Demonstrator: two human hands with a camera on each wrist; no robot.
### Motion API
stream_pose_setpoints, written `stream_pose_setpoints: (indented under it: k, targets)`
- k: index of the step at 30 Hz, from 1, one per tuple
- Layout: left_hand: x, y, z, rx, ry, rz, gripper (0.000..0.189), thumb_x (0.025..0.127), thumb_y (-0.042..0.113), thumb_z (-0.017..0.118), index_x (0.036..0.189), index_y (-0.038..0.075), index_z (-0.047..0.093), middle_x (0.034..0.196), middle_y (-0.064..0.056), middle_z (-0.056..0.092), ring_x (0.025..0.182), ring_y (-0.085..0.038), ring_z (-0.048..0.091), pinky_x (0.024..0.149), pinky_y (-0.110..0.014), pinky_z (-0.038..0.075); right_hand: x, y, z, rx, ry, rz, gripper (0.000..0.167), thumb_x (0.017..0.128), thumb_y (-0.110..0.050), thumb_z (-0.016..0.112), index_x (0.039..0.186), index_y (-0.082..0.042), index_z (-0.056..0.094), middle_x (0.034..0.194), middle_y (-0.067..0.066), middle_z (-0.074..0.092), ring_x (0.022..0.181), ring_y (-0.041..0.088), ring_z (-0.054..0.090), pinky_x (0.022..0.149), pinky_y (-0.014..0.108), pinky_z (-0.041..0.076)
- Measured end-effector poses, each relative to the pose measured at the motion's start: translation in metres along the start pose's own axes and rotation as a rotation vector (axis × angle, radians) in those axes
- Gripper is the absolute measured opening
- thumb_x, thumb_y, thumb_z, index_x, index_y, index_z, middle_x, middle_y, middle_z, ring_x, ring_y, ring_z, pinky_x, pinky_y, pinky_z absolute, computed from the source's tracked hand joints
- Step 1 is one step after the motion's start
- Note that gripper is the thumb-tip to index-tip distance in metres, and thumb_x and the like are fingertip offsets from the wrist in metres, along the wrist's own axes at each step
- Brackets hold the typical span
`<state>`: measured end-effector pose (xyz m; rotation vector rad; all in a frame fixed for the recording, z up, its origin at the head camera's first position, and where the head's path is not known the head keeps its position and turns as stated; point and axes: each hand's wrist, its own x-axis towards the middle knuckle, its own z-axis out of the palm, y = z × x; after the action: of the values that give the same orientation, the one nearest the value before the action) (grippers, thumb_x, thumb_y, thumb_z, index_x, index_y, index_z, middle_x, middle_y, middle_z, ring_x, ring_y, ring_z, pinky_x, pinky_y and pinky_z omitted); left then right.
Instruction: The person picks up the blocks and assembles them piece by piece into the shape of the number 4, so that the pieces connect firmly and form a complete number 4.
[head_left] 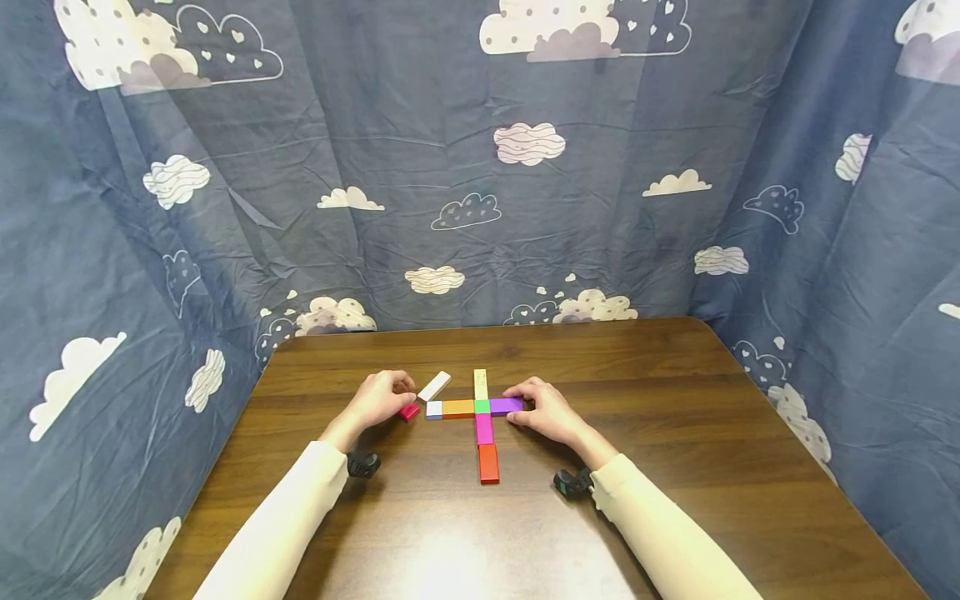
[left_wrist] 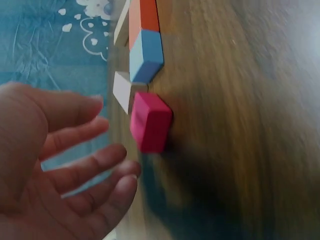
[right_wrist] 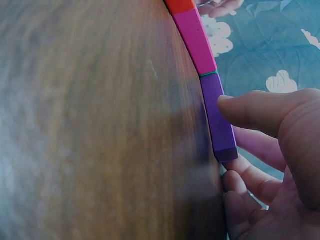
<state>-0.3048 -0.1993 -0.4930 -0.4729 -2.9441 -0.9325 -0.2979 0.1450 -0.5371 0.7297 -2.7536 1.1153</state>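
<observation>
My right hand (head_left: 549,414) has its thumb on the near side of a purple block (right_wrist: 218,115) and its fingers at the far side, pinching it. The purple block lies against a small green block (head_left: 482,407), the centre of a flat cross. Just above a crimson-pink block (left_wrist: 151,120) is my left hand (head_left: 384,398), fingers loosely bent and apart from it. A light blue block (head_left: 434,410) and an orange block (head_left: 458,409) form the cross's left arm. Toward me run a magenta block (head_left: 484,429) and a red block (head_left: 489,464).
A pale yellow block (head_left: 481,384) makes the cross's far arm. A loose white block (head_left: 434,386) lies slanted near the left hand. All rest on a brown wooden table (head_left: 637,358), with a dark blue cloud-patterned curtain (head_left: 420,167) behind its back edge.
</observation>
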Motion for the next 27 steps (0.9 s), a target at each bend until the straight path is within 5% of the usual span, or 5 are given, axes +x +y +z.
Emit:
stream_pose_setpoints:
  k: [8,15,27]
  targets:
    - [-0.009,-0.015,0.003,-0.101,-0.119,0.067,0.024,0.089,0.016,0.077,0.11,0.006,0.072,0.099,-0.004,0.074,0.083,-0.014,0.067,0.079,-0.036,0.052,-0.002,0.003,0.003,0.007,0.001,-0.001,0.037,0.081,-0.018,0.084,0.116,-0.011,0.074,0.106,0.004,0.065,0.097,0.02,0.058,0.086,0.041,0.045]
    - [-0.011,-0.026,0.004,-0.142,-0.093,0.093,0.027,0.086,0.012,0.079,0.111,0.006,0.073,0.101,-0.007,0.073,0.083,-0.017,0.065,0.075,-0.032,0.05,-0.002,0.004,0.004,0.016,-0.003,0.004,0.04,0.081,-0.017,0.084,0.118,-0.011,0.073,0.109,0.006,0.065,0.098,0.021,0.058,0.088,0.041,0.045]
    - [-0.009,-0.032,0.005,-0.08,-0.108,0.112,0.024,0.086,0.016,0.081,0.11,0.015,0.077,0.099,-0.004,0.063,0.077,-0.013,0.054,0.07,-0.031,0.044,-0.001,0.005,0.001,0.021,-0.007,0.003,0.04,0.081,-0.018,0.084,0.119,-0.011,0.073,0.109,0.007,0.065,0.099,0.023,0.058,0.088,0.042,0.044]
